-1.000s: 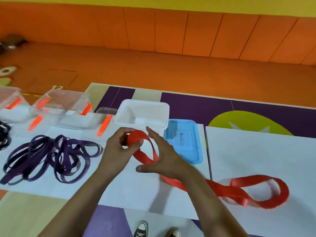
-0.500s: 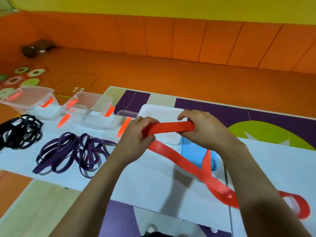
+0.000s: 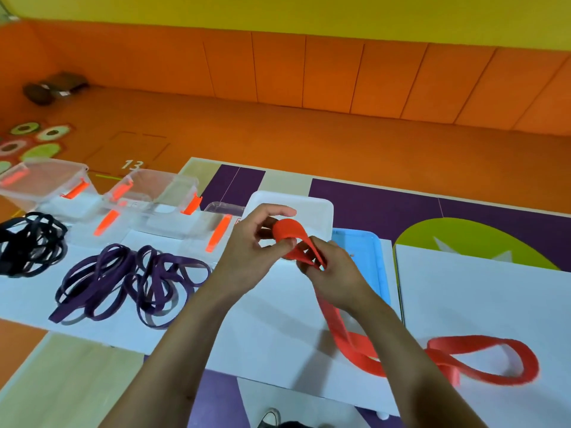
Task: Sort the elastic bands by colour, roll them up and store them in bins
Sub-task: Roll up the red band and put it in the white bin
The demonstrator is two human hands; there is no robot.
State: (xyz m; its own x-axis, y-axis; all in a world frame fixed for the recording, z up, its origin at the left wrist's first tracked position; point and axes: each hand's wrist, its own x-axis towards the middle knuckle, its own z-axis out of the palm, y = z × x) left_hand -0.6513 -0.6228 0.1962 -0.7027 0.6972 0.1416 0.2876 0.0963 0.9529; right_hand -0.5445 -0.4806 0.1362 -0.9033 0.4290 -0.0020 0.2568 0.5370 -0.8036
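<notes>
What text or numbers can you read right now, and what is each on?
"13": white number painted on the orange floor.
Small sticker at the edge of a clear bin: too small to read.
No other text shows.

My head carries the only camera: wide-angle, it faces forward and down, near above the white table (image 3: 463,288), with orange floor (image 3: 278,143) and wall (image 3: 309,72) beyond.
</notes>
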